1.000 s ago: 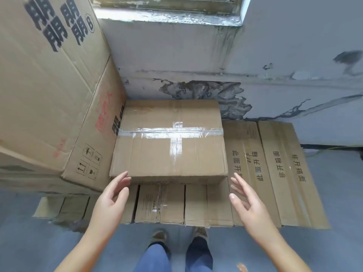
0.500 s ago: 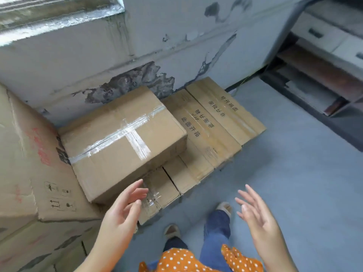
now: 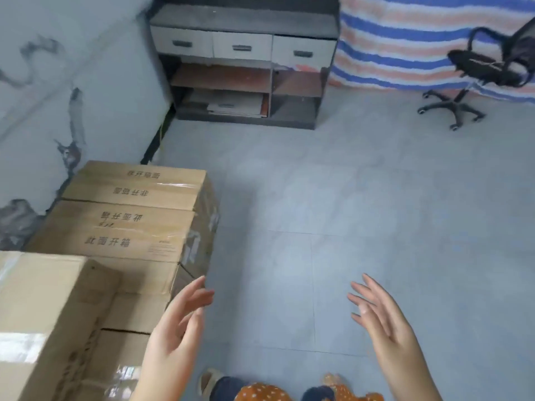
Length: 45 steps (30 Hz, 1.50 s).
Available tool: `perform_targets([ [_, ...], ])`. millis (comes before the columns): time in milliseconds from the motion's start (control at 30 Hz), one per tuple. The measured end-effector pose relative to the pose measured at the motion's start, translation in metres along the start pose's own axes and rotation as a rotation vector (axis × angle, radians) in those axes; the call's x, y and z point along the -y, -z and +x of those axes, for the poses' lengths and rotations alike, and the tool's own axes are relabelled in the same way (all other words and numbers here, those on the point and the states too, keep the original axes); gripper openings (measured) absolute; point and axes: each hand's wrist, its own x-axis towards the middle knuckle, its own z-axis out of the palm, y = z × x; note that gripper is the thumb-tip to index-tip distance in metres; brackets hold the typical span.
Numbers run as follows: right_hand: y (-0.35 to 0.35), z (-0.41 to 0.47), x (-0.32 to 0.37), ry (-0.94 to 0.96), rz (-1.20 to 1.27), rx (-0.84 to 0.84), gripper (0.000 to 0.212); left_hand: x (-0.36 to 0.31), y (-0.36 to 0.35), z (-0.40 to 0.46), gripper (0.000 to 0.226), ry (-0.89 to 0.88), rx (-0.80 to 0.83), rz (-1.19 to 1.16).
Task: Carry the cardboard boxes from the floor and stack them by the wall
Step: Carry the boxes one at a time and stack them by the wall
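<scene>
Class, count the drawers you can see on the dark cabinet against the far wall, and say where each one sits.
3, side by side in one row under the top of the cabinet: left drawer, middle drawer, right drawer. The shelves below are open; none seems hidden.

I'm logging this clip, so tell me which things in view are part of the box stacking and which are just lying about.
Part of the job:
taped box on the stack
printed boxes by the wall
left hand, open, holding nothing
right hand, open, holding nothing

Just lying about:
drawer cabinet
office chair
striped sheet

Grey tiled floor (image 3: 362, 215) carries cardboard boxes (image 3: 130, 215), a cabinet (image 3: 246, 65), an office chair (image 3: 474, 79)
</scene>
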Motion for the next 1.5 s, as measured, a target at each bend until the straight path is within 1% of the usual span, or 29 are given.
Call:
perform_targets([
  [67, 0.052, -0.003, -0.007, -0.023, 0.012, -0.091, 0.036, -0.009, -0.044, 0.003, 0.045, -0.028, 0.076, 0.017],
  [167, 0.132, -0.004, -0.018, -0.047, 0.027, -0.229, 0.039, -0.028, -0.122, 0.004, 0.047, -0.066, 0.154, -0.007],
  [233, 0.18, -0.003, -0.028, -0.055, 0.03, -0.306, 0.035, -0.042, -0.176, 0.004, 0.047, -0.095, 0.221, -0.029],
  [400, 0.272, -0.001, -0.046, -0.083, 0.08, -0.482, 0.037, -0.078, -0.286, -0.002, 0.05, -0.189, 0.421, 0.004],
  [467, 0.297, 0.004, -0.05, -0.107, 0.121, -0.539, 0.04, -0.092, -0.321, -0.001, 0.05, -0.227, 0.481, 0.016],
  [533, 0.317, 0.01, -0.054, -0.106, 0.111, -0.588, 0.043, -0.104, -0.354, 0.002, 0.05, -0.252, 0.536, 0.024],
  [767, 0.376, 0.044, -0.07, -0.151, 0.095, -0.78, 0.046, -0.128, -0.465, 0.038, 0.054, -0.276, 0.724, 0.074],
  [933, 0.425, 0.097, -0.072, -0.199, 0.12, -0.949, 0.044, -0.155, -0.566, 0.092, 0.053, -0.324, 0.868, 0.075],
  [1067, 0.472, 0.155, -0.052, -0.182, 0.145, -1.084, 0.042, -0.203, -0.652, 0.137, 0.053, -0.398, 0.983, 0.061],
  [1133, 0.495, 0.186, -0.043, -0.169, 0.141, -1.121, 0.041, -0.227, -0.695, 0.157, 0.051, -0.428, 1.033, 0.047],
  [1300, 0.542, 0.234, -0.035, -0.167, 0.126, -1.139, 0.041, -0.262, -0.781, 0.183, 0.048, -0.446, 1.161, 0.063],
  [1500, 0.625, 0.267, -0.062, -0.252, 0.206, -1.234, 0.04, -0.271, -0.881, 0.184, 0.051, -0.395, 1.193, 0.116],
])
